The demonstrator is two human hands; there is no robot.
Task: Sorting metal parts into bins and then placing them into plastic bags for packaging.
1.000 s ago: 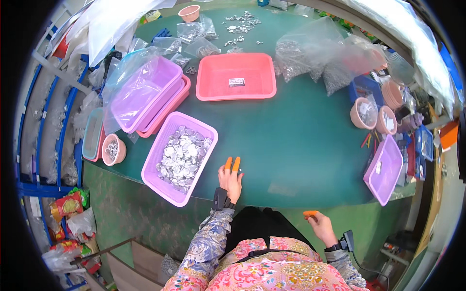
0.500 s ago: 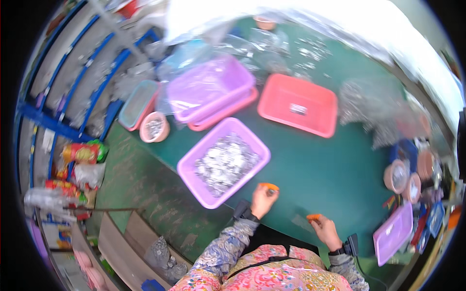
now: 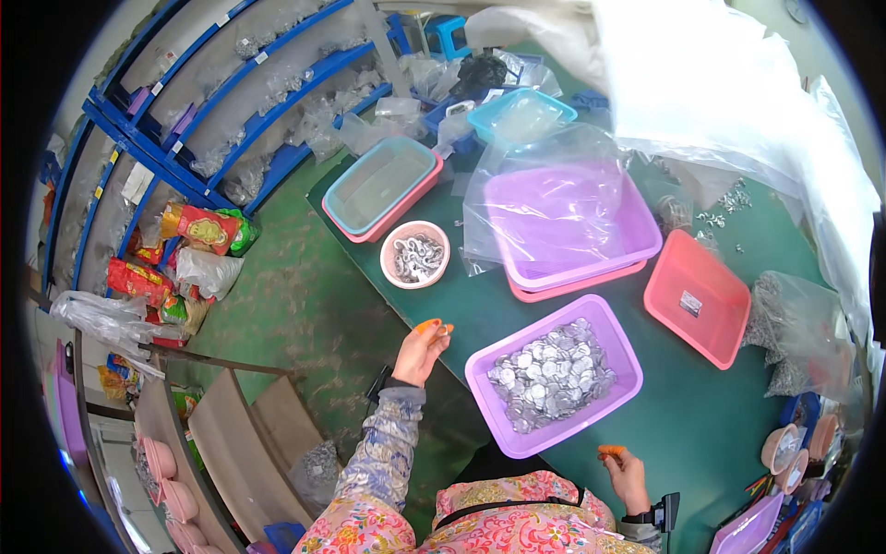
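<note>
My left hand (image 3: 422, 355), with orange finger covers, is out past the table's left edge, below a small pink bowl. Its thumb and fingers are closed on a small metal piece (image 3: 447, 330), mostly hidden by the fingertips. A purple basin (image 3: 480, 388) holds many flat silver discs (image 3: 544, 374) and stands on the green table between my hands. To the basin's lower right is my right hand (image 3: 628, 477), also with orange on its fingertips. Its fingers are bent in toward the thumb; whatever they may hold is hidden.
The pink bowl (image 3: 441, 265) contains silver hook-like parts. Behind the basin sit stacked purple basins (image 3: 577, 272) under clear plastic, beside a red tray (image 3: 701, 309). Lidded tubs (image 3: 369, 226) stand at the left table corner. Bags of metal parts (image 3: 801, 332) lie at right; blue shelves (image 3: 258, 115) rise beyond.
The view has swung left, so the table's things appear farther right. My left hand has moved away from the basin to the left, toward the pink bowl. My right hand stays low at right.
</note>
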